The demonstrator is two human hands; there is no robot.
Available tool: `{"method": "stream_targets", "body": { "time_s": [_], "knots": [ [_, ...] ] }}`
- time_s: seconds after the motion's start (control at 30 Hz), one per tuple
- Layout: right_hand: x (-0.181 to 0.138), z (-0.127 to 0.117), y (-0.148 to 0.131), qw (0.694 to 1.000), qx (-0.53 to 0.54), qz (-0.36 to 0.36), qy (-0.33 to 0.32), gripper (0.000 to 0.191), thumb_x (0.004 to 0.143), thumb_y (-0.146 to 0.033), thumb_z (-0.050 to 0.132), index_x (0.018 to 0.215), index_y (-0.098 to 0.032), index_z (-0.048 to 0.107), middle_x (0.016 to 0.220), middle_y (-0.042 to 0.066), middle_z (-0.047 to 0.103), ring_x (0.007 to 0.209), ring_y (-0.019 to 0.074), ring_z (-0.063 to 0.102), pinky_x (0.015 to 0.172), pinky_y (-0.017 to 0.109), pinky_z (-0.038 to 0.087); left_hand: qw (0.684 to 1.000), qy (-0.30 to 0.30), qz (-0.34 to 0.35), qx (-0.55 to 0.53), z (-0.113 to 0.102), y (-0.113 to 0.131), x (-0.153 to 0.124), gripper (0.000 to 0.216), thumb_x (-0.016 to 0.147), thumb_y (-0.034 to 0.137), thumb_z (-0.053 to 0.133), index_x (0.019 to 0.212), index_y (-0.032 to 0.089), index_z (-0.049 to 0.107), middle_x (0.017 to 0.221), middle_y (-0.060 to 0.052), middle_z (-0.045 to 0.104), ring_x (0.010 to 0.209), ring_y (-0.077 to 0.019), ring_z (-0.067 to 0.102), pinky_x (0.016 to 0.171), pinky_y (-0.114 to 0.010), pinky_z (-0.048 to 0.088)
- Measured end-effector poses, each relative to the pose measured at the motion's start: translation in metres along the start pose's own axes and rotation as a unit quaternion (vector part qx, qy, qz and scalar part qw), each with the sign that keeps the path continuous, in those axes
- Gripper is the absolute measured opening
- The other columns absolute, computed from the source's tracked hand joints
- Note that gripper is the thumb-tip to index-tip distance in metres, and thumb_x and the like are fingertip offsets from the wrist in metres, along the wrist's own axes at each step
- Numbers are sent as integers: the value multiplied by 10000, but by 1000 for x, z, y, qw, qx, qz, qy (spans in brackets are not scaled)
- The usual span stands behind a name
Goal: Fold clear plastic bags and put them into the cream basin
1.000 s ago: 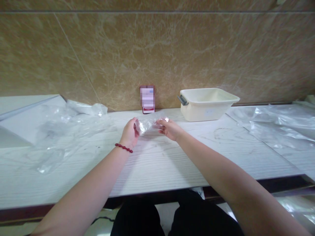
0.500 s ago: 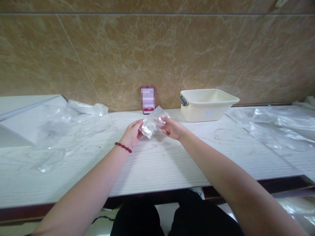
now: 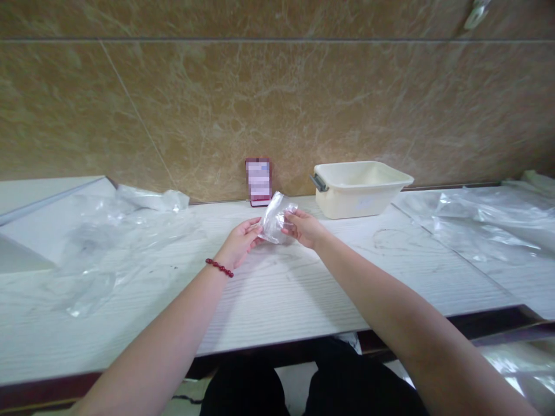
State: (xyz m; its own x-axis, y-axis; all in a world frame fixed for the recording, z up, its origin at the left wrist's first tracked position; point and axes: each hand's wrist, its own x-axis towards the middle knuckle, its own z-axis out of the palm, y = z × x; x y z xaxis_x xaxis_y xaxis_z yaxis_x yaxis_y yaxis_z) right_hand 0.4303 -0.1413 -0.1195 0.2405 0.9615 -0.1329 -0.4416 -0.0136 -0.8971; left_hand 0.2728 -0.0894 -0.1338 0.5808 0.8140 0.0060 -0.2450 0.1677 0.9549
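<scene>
A small, crumpled clear plastic bag is held between my hands, above the white wood-grain table. My left hand, with a red bead bracelet at the wrist, pinches the bag's left edge. On the other side, my right hand grips the bag's right part with thumb and fingers. Whether anything lies inside the bag, I cannot tell. Just behind it, a phone in a dark red case leans upright on the wall, its screen blurred.
A cream plastic bin with a grey handle stands right of the phone by the marbled wall. Clear plastic sheeting lies at the left beside a white box. More clear plastic is spread at the right.
The bag has been turned and bunched in my hands, one corner now pointing up. My left fingers have shifted slightly along its edge. The view has tilted a little upward.
</scene>
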Motion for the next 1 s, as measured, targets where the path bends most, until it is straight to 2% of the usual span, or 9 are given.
{"method": "stream_targets", "body": {
  "time_s": [0.17,0.33,0.43,0.53,0.63,0.7,0.77,0.93,1.0],
  "knots": [
    [-1,-2,-18,994,-72,-48,61,35,743,-174,494,745,-181,459,666,-26,517,566,69,545,524,239,505,999,-44,-7,26,3,2,-5,377,659,72,576,1019,148,494,937,-68,611,821,-116,570,766,-260,438],
    [-3,-8,-85,960,-207,-162,98,44,749,-216,483,790,-210,468,756,-16,556,576,73,560,482,225,494,999,-24,-13,27,3,1,-5,331,694,119,556,1015,151,481,1000,-106,585,903,-157,559,776,-292,439],
    [-2,-21,-143,922,-311,-212,95,77,748,-214,484,824,-201,476,793,5,567,585,77,560,471,209,481,1000,-14,-18,21,3,1,-6,280,707,122,543,981,147,495,992,-112,588,888,-161,568,778,-306,441],
    [6,-43,-193,864,-442,-200,134,88,744,-193,483,826,-166,500,777,30,560,581,83,548,480,216,478,999,-9,-31,17,5,2,-6,264,723,124,526,982,155,488,1014,-114,577,884,-160,568,771,-306,447],
    [17,-71,-222,790,-554,-165,204,89,716,-169,513,801,-145,520,755,42,547,553,82,514,483,237,479,999,-4,-45,23,7,1,-6,261,734,126,514,990,160,471,1036,-116,562,882,-158,567,755,-295,456],
    [24,-87,-230,761,-596,-114,228,84,697,-152,532,781,-144,533,727,43,540,534,81,494,488,248,478,998,-3,-49,27,7,-1,-6,260,735,125,513,988,160,466,1042,-115,558,887,-156,563,754,-287,457],
    [31,-101,-232,762,-608,-60,216,89,681,-141,548,769,-149,542,665,27,524,501,73,469,493,255,477,998,0,-52,29,7,-2,-5,263,732,124,519,986,161,466,1042,-114,558,886,-154,563,755,-284,457],
    [45,-121,-215,833,-533,24,148,48,668,-148,569,708,-163,547,626,-1,530,475,47,455,526,224,470,997,20,-70,28,7,0,-6,248,726,106,520,966,154,477,1009,-115,576,860,-157,575,753,-292,457],
    [51,-127,-202,831,-536,37,143,32,659,-167,584,671,-155,557,626,6,550,505,55,484,541,209,459,996,24,-76,29,7,1,-6,242,726,98,518,958,152,477,1004,-116,577,851,-157,579,750,-294,457]
  ]
}}
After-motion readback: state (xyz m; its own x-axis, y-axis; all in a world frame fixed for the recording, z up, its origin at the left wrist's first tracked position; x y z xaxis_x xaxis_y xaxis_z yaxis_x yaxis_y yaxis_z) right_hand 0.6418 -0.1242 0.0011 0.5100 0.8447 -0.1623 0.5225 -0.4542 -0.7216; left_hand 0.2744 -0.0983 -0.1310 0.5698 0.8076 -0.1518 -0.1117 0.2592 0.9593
